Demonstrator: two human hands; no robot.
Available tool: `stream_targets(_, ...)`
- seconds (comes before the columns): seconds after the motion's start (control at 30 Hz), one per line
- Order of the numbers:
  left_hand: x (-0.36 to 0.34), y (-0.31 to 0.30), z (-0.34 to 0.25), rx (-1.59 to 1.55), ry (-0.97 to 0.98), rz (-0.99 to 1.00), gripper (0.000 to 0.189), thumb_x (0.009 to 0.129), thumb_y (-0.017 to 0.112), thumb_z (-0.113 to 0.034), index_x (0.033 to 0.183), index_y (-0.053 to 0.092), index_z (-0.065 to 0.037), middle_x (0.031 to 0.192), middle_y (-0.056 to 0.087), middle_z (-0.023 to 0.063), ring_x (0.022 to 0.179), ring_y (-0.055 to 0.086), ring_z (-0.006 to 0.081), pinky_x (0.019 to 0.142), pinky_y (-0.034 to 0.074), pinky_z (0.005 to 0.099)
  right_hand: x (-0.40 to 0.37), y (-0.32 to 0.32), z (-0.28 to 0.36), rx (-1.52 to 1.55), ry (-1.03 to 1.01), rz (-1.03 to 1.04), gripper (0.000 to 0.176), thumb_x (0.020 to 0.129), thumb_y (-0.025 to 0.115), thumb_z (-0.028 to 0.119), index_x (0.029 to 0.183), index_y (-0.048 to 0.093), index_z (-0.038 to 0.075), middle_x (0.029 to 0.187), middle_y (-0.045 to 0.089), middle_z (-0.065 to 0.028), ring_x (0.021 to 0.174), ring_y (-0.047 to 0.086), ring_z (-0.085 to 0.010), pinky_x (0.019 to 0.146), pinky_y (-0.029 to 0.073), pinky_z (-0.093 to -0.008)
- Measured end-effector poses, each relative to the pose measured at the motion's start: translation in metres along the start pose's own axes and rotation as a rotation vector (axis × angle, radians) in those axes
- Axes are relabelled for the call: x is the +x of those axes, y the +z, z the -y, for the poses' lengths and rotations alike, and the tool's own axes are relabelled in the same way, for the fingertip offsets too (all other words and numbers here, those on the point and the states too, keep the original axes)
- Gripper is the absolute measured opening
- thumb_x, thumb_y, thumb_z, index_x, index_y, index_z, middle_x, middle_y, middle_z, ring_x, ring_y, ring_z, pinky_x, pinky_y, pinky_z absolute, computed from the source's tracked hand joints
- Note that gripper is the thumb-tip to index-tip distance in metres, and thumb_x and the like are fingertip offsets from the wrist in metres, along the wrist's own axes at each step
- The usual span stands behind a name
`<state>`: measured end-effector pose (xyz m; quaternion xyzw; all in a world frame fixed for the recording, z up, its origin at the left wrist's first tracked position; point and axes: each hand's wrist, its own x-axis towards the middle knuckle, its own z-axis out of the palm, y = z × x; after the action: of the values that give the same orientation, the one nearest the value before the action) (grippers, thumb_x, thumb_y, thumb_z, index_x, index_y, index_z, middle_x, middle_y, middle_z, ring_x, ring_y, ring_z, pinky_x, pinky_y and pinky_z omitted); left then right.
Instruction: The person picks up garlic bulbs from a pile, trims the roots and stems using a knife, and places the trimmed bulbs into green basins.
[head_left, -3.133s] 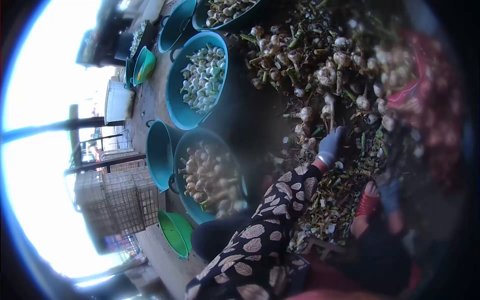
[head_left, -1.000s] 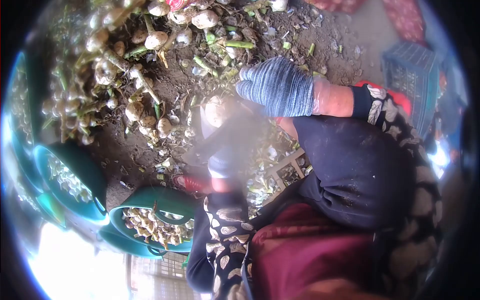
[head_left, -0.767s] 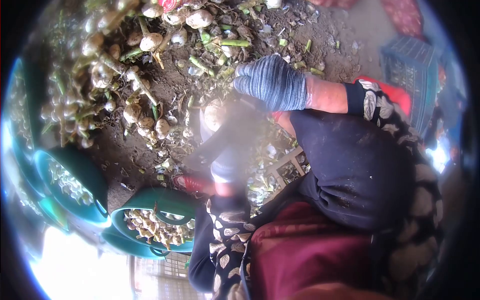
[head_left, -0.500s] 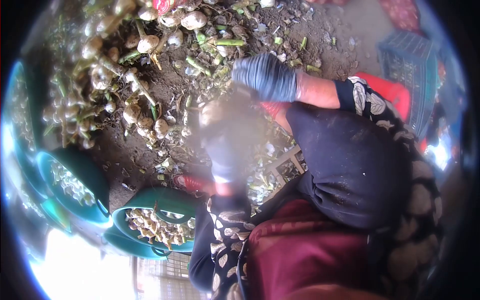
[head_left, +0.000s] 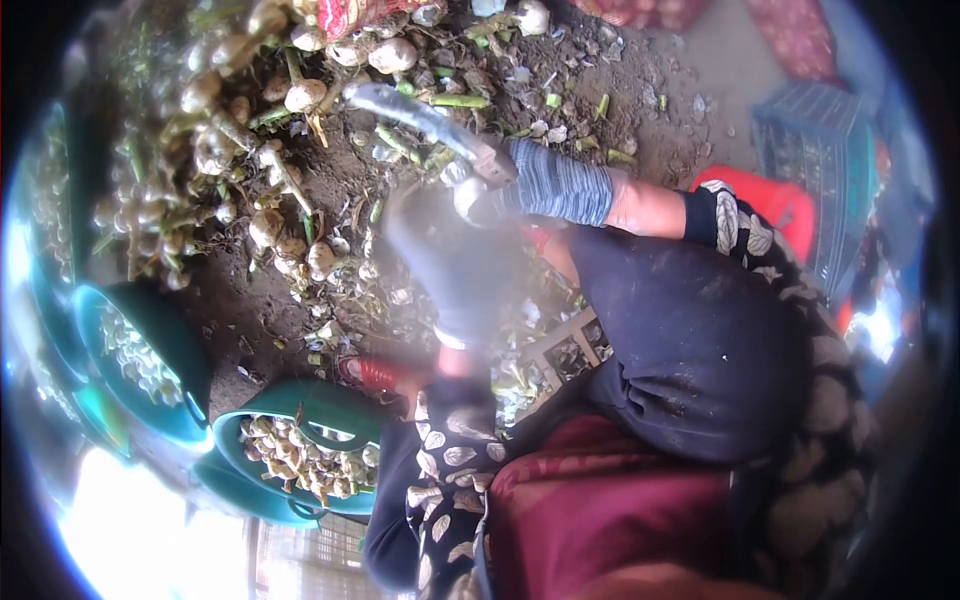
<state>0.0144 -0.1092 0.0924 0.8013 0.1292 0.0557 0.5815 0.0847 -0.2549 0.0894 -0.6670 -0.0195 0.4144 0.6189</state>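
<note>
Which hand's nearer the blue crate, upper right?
Right. The right hand, gripping the knife, is left of the crate; the left hand is farther left and lower in view.

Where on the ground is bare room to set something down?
The barest patch is grey floor between the red mesh bags and the blue crate. A littered soil patch lies between the garlic heap and the green tubs. It is crowded at the heap and among trimmings near the left hand.

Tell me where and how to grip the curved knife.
Grip the curved knife at its lower-right end, coming from the right of the view, as the right hand does. Its bare blade curves out toward the upper left, so that side is probably best avoided; I cannot tell which edge is sharp.
</note>
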Motion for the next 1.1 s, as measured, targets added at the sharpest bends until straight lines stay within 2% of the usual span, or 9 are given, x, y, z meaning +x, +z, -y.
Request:
stream_targets(0.1, -0.001, -0.016, 0.028, -0.219, -0.388, -0.315, 0.034, 0.084, 0.055, -0.019, 0.112, 0.044, -0.002, 0.107, 0.051, 0.0109, 0.098, 0.049, 0.0205, 0.088, 0.039, 0.037, -0.002, 0.005, 0.01, 0.052, -0.206, -0.115, 0.044, 0.07, 0.076, 0.013, 0.107, 0.054, 0.006, 0.094, 0.057, 0.0007, 0.093, 0.052, -0.0116, 0.084, 0.044, -0.0278)
stream_targets(0.23, -0.003, -0.022, 0.057, -0.056, -0.297, 0.398, 0.054, 0.086, 0.05, -0.05, 0.111, 0.049, -0.002, 0.104, 0.055, 0.0106, 0.093, 0.055, 0.022, 0.085, 0.043, 0.0399, 0.005, 0.009, -0.002, -0.179, -0.31, -0.029, 0.035, 0.074, 0.072, 0.016, 0.102, 0.054, 0.006, 0.093, 0.058, -0.0016, 0.09, 0.054, -0.0133, 0.082, 0.045, -0.0292)
stream_targets(0.5, 0.015, -0.027, 0.037, 0.115, 0.122, 0.416, 0.025, 0.087, 0.052, -0.02, 0.098, 0.057, 0.002, 0.086, 0.06, 0.0073, 0.078, 0.058, 0.0163, 0.071, 0.048, 0.03, 0.025, -0.015, -0.009, -0.842, -0.342, -0.171, 0.022, 0.073, 0.063, 0.022, 0.075, 0.059, 0.0, 0.077, 0.057, -0.0164, 0.071, 0.058, -0.0348, 0.065, 0.047, -0.0393)
stream_targets(0.6, 0.018, -0.032, 0.046, -0.679, -0.605, 0.268, 0.023, 0.087, 0.055, -0.024, 0.088, 0.062, -0.001, 0.069, 0.057, -0.0012, 0.056, 0.048, 0.0051, 0.049, 0.038, 0.0199, 0.034, -0.029, -0.038, -0.907, -0.165, -0.089, 0.024, 0.075, 0.061, 0.027, 0.075, 0.06, 0.003, 0.074, 0.058, -0.0176, 0.069, 0.058, -0.0348, 0.063, 0.046, -0.0415)
stream_targets(0.73, 0.037, -0.084, 0.032, -0.712, -0.486, 0.284, 0.028, 0.086, 0.057, -0.026, 0.091, 0.062, 0.001, 0.076, 0.059, -0.0019, 0.066, 0.052, 0.0087, 0.058, 0.042, 0.0242, 0.013, -0.063, -0.077, -0.756, 0.058, -0.288, 0.021, 0.076, 0.059, 0.017, 0.084, 0.059, -0.001, 0.069, 0.059, -0.0168, 0.059, 0.053, -0.0238, 0.06, 0.046, -0.0354)
stream_targets(0.77, 0.038, -0.107, 0.038, -0.504, -0.483, 0.311, 0.024, 0.084, 0.058, -0.023, 0.088, 0.061, 0.0, 0.075, 0.059, -0.001, 0.064, 0.052, 0.0078, 0.057, 0.041, 0.0226, 0.011, -0.063, -0.09, -0.408, -0.001, -0.336, 0.024, 0.075, 0.061, 0.018, 0.087, 0.06, -0.003, 0.07, 0.06, -0.0149, 0.059, 0.051, -0.018, 0.06, 0.046, -0.0345)
stream_targets(0.97, 0.016, -0.29, 0.008, 0.208, -0.902, 0.619, 0.014, 0.081, 0.059, -0.016, 0.075, 0.061, -0.004, 0.068, 0.061, 0.0022, 0.057, 0.053, 0.01, 0.053, 0.04, 0.0233, 0.013, -0.055, -0.058, -0.533, 0.085, -0.245, 0.027, 0.077, 0.066, 0.022, 0.09, 0.061, -0.002, 0.076, 0.063, -0.0132, 0.067, 0.057, -0.0195, 0.065, 0.047, -0.0326)
stream_targets(1.03, -0.018, -0.349, -0.003, 1.328, -0.423, 0.95, 0.017, 0.082, 0.059, -0.023, 0.074, 0.065, -0.009, 0.063, 0.062, 0.0067, 0.059, 0.059, 0.0223, 0.052, 0.044, 0.0317, 0.012, -0.051, -0.053, -0.483, 0.042, -0.238, 0.024, 0.079, 0.065, 0.021, 0.089, 0.061, -0.001, 0.079, 0.064, -0.0131, 0.069, 0.058, -0.019, 0.067, 0.047, -0.0319)
stream_targets(1.1, -0.029, -0.357, -0.023, 1.762, -0.162, 0.8, 0.017, 0.081, 0.058, -0.026, 0.077, 0.068, -0.013, 0.07, 0.063, 0.0127, 0.065, 0.06, 0.0327, 0.057, 0.046, 0.0398, 0.012, -0.049, -0.058, -0.459, 0.037, -0.222, 0.023, 0.079, 0.065, 0.02, 0.088, 0.06, -0.001, 0.078, 0.063, -0.0128, 0.069, 0.057, -0.0196, 0.067, 0.047, -0.0321)
